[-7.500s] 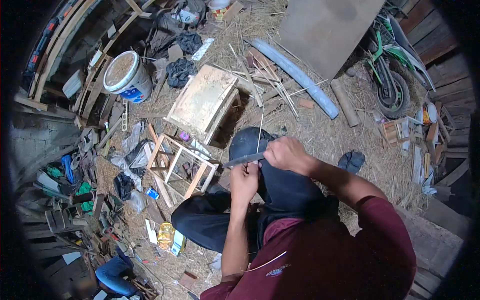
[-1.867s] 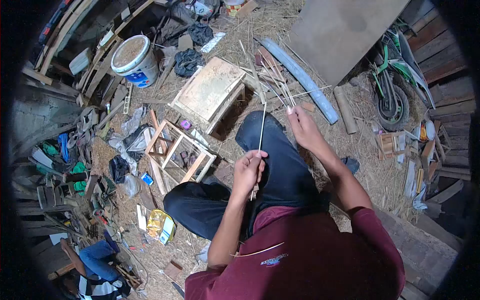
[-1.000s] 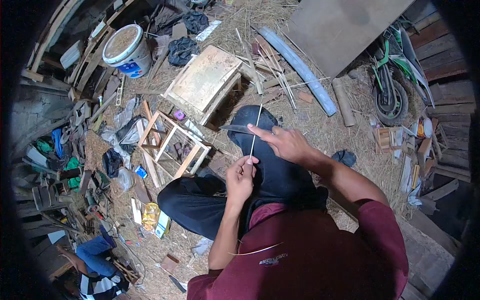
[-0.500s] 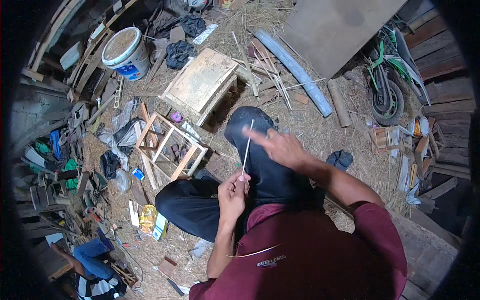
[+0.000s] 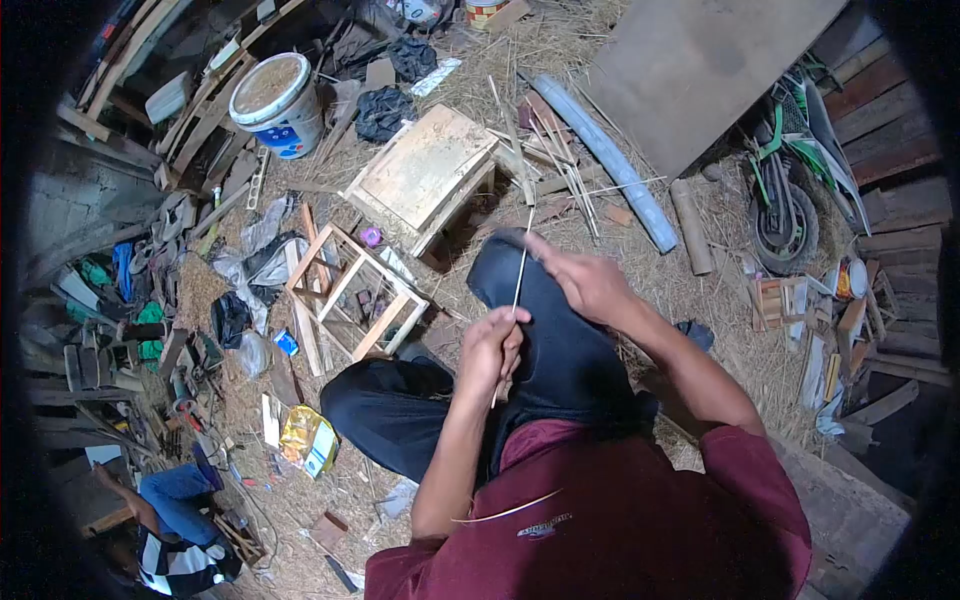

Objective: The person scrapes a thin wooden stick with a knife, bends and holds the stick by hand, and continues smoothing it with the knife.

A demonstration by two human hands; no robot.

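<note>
My left hand (image 5: 490,350) is closed around a thin light wooden stick (image 5: 519,275), which slants up over my dark trouser knee. The stick's lower end sticks out below the fist. Beside its upper part is my right hand (image 5: 592,287), the index finger stretched out and its tip at the stick, the other fingers partly bent. Whether that fingertip presses on the stick, I cannot make out. Another thin curved strip (image 5: 508,509) lies across my maroon shirt.
Ahead stand a low wooden table (image 5: 425,165) and a small wooden frame (image 5: 357,292) on a straw-strewn floor. A white bucket (image 5: 278,115), a grey pipe (image 5: 605,160) and a green motorbike (image 5: 783,190) are farther off. Another person (image 5: 183,520) sits at lower left.
My left hand has moved up along the stick, so its lower end now shows below the fist. My right fingertip, blurred before, is now at the stick's upper part. The view has shifted slightly.
</note>
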